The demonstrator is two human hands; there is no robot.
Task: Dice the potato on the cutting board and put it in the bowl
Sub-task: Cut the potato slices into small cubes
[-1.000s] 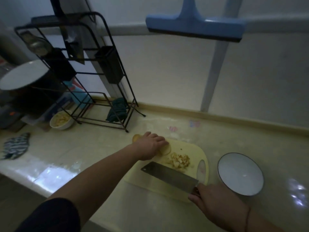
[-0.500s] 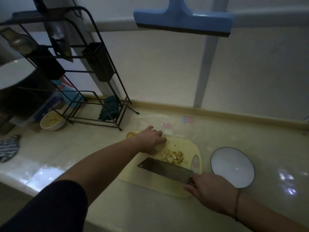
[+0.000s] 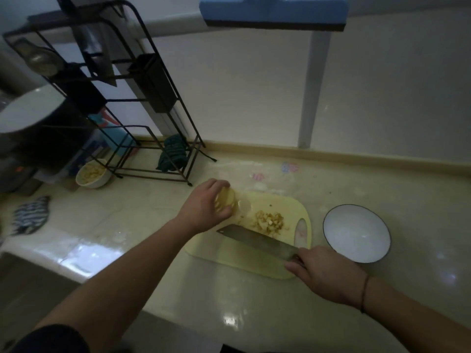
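Now the left hand (image 3: pixel 206 207) had lifted potato slices (image 3: pixel 227 201) off the cutting board (image 3: pixel 229 256) at centre frame; the right hand (image 3: pixel 323 273) gripped the knife (image 3: pixel 254 239), so more dicing awaited before the empty bowl (image 3: pixel 356 234).

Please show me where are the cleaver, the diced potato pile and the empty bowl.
cleaver (image 3: pixel 257 240): head view, middle of the blade.
diced potato pile (image 3: pixel 270 221): head view, centre of the heap.
empty bowl (image 3: pixel 356 234): head view, bare inner floor.
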